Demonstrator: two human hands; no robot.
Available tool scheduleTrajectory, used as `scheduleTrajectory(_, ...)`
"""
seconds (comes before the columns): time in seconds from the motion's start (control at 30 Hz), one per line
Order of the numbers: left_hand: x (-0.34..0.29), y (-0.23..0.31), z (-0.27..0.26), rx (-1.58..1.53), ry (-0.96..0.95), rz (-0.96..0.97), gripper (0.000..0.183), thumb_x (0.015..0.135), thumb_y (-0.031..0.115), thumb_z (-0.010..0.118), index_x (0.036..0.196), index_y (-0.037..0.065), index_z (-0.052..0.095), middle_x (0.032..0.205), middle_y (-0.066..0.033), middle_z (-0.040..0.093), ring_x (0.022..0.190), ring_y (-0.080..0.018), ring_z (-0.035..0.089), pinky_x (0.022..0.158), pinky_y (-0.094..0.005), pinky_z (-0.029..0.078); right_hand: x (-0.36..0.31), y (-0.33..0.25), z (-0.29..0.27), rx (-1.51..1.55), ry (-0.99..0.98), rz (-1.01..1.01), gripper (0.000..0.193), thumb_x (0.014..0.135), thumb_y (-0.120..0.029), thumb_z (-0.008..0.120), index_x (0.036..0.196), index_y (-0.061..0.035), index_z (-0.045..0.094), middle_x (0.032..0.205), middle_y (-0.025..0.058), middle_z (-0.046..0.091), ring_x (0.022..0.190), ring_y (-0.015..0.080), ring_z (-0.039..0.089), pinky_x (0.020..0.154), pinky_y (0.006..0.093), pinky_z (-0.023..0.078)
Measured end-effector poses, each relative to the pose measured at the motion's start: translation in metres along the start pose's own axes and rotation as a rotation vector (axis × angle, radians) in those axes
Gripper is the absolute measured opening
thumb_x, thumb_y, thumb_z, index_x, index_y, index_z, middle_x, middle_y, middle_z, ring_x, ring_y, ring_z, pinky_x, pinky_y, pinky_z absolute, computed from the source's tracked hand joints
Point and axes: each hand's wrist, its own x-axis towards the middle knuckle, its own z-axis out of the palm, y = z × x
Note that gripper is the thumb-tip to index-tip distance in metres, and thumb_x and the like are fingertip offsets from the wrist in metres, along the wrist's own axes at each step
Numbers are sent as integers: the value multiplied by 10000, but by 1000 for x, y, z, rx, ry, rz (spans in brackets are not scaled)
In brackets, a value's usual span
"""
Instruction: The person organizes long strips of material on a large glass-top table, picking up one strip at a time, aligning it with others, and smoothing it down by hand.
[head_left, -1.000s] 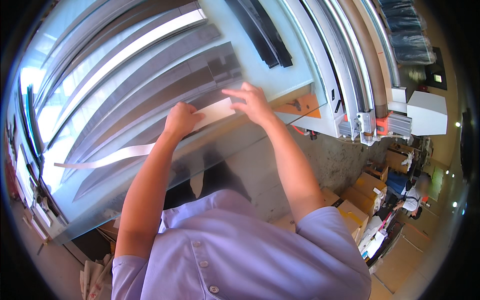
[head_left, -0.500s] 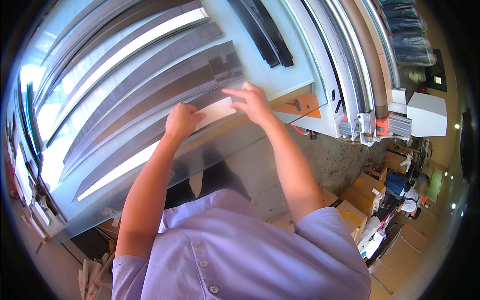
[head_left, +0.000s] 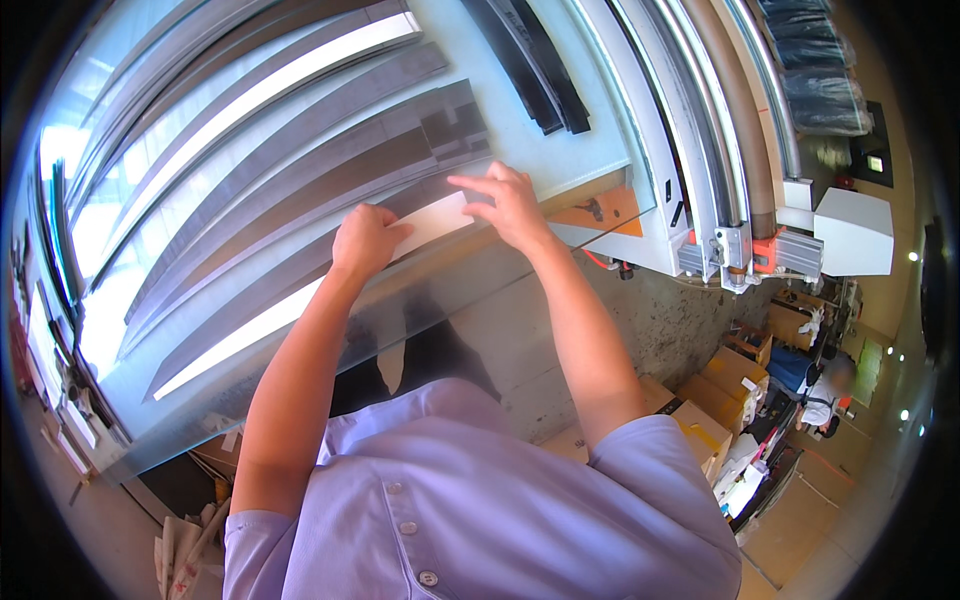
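A long strip with a white face and a dark grey band along its far side lies at the table's near edge. My left hand is closed at the strip's middle part, fingers curled and thumb lying on the white face. At the strip's right end is my right hand, with index finger stretched to the left and thumb held apart from it. The thumb is by the white end; whether it presses on it is hard to tell. Beyond both hands lies a wide grey-brown strip with a patchwork right end.
More long grey strips lie across the pale glossy table. Dark strips rest at its far side. To the right stands a machine with metal rollers. Cardboard boxes and a person are at the lower right.
My hands and the strip hold nearly the same place. The view has shifted very slightly.
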Motion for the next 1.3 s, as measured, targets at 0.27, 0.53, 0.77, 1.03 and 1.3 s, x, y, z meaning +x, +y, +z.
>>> scheduleTrajectory(0.27, -28, -6, -12, 356, 144, 80, 409, 824, 459, 740, 869, 53, 749, 860, -186, 732, 874, -388, 692, 760, -462, 540, -3, 4, 10, -68, 98, -79, 519, 723, -134, 837, 1218, -269, 752, 815, 65, 481, 793, 251, 523, 779, 385, 440)
scheduleTrajectory(0.53, -84, -171, -108, 328, 159, -134, 341, 799, 327, 805, 817, -2, 717, 728, -189, 685, 726, -361, 679, 682, -442, 510, -4, 7, 14, -95, 70, -43, 546, 692, -167, 840, 1213, -305, 753, 810, 47, 486, 826, 241, 543, 818, 389, 411)
scheduleTrajectory(0.77, -111, -248, -141, 132, 276, -223, 324, 818, 325, 775, 738, 20, 697, 635, -103, 672, 600, -243, 647, 619, -385, 497, -5, 2, 12, -57, 39, -8, 586, 696, -131, 843, 1251, -288, 737, 788, 52, 452, 759, 235, 509, 748, 378, 416)
scheduleTrajectory(1.03, -115, -247, -139, 37, 301, -217, 300, 810, 307, 771, 755, 20, 703, 646, -111, 677, 612, -271, 651, 632, -383, 505, -5, -8, 13, -117, 3, 59, 572, 725, -148, 851, 1267, -287, 730, 810, 36, 456, 766, 203, 486, 791, 353, 394)
scheduleTrajectory(1.3, -118, -246, -138, 72, 327, -168, 302, 800, 314, 772, 757, 24, 702, 656, -118, 689, 648, -295, 669, 664, -392, 517, -5, -8, 13, -128, -15, 83, 579, 734, -132, 844, 1278, -290, 725, 820, 35, 450, 771, 198, 477, 809, 338, 389)
